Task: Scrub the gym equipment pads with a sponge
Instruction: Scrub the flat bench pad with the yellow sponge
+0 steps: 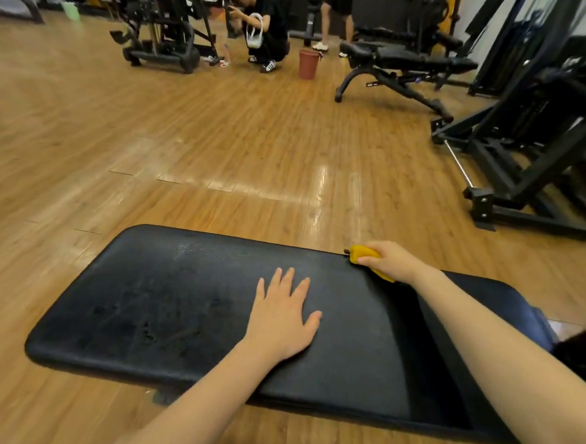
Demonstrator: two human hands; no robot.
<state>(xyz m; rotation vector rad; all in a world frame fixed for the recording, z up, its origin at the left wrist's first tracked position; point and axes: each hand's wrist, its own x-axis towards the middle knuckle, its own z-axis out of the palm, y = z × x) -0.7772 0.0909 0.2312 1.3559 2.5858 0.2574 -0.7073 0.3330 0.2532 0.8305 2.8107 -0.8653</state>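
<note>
A long black bench pad point(163, 303) lies across the lower half of the view, its surface dull and streaked in places. My left hand point(280, 319) rests flat on the middle of the pad, fingers straight and spread. My right hand point(394, 260) grips a yellow sponge point(360, 252) at the pad's far edge, towards the right. Most of the sponge is hidden under my fingers. A seam point(438, 340) splits the pad into two sections beneath my right forearm.
Wooden floor point(221, 142) stretches ahead. A black machine frame point(528, 160) stands at the right and an adjustable bench point(407, 62) behind it. A red-brown bucket point(308, 64) sits by a crouching person point(262, 27); another person's legs point(336, 18) are at the back.
</note>
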